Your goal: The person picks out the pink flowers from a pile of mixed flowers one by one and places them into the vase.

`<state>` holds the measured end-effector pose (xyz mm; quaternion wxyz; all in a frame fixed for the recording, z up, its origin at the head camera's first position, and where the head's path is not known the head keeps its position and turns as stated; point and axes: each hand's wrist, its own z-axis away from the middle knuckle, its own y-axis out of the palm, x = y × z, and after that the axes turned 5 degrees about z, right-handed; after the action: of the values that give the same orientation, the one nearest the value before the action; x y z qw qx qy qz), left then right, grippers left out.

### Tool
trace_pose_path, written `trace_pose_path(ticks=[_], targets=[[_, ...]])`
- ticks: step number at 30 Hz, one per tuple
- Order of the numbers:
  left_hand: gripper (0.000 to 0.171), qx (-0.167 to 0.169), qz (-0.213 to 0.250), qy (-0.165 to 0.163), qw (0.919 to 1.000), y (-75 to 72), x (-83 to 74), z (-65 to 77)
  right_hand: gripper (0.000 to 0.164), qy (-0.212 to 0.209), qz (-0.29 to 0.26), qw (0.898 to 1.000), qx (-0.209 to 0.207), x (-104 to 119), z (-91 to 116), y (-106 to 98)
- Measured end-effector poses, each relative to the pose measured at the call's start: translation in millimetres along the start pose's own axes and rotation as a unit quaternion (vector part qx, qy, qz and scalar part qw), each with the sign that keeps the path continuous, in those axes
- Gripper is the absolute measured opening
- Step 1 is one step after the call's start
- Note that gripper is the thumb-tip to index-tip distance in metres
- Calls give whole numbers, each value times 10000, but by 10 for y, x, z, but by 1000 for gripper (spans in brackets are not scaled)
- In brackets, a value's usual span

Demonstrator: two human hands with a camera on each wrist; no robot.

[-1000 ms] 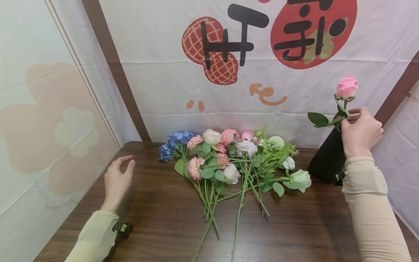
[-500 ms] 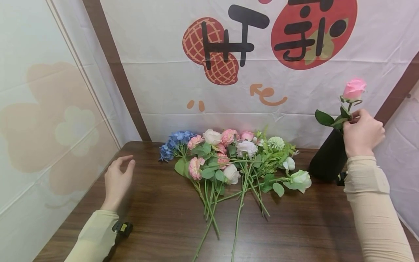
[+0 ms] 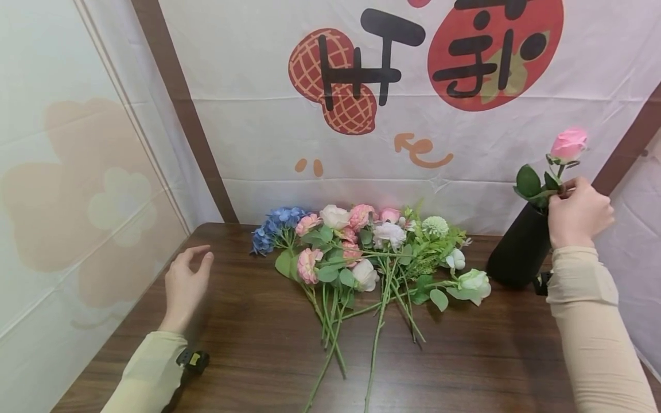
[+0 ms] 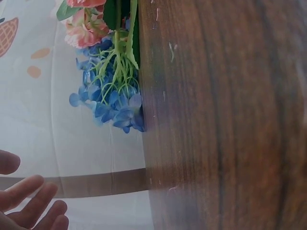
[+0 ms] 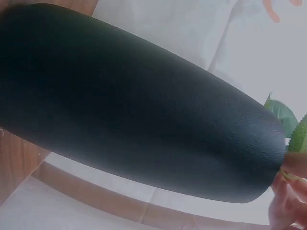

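At the right, my right hand (image 3: 582,213) pinches the stem of a pink rose (image 3: 569,144) close above the mouth of a black vase (image 3: 518,246). The rose stands upright with green leaves (image 3: 529,182) beside the fingers; its lower stem is hidden by the vase. In the right wrist view the dark vase (image 5: 144,105) fills the middle, with fingertips (image 5: 288,206) right at its rim. My left hand (image 3: 187,284) is held over the left part of the table, fingers relaxed and holding nothing. In the left wrist view a blue hydrangea (image 4: 112,103) lies beyond those fingers.
A pile of artificial flowers (image 3: 388,235) lies mid-table, stems pointing to the near edge. A pale green rose (image 3: 474,285) lies at its right end, near the vase. A white printed cloth (image 3: 248,137) hangs behind the brown wooden table (image 3: 444,373).
My right hand has shifted a little right and down with the pink rose, which sits lower and farther right over the vase. The left hand and the flower pile stay as they were.
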<state>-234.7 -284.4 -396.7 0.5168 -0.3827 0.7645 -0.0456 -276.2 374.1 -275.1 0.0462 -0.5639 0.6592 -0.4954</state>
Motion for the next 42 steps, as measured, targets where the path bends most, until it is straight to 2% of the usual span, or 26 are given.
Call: trace_pose_path(ticks=[9, 13, 24, 30, 42], targets=[[35, 65, 17, -36, 10000, 10, 13, 2, 29, -49, 403, 9963, 752, -5, -7, -38], [35, 79, 16, -26, 10000, 18, -1, 3, 31, -85, 445, 9949, 900, -5, -11, -76], [34, 69, 100, 39, 9999, 103, -73, -53, 42, -184, 566, 9926, 1062, 80, 58, -270], [33, 42, 192, 115, 9997, 191, -112, -86, 45, -49, 803, 9898, 1179, 137, 84, -374], [34, 210, 436, 150, 9987, 390, -316, -146, 46, -114, 904, 9883, 1223, 159, 193, -537]])
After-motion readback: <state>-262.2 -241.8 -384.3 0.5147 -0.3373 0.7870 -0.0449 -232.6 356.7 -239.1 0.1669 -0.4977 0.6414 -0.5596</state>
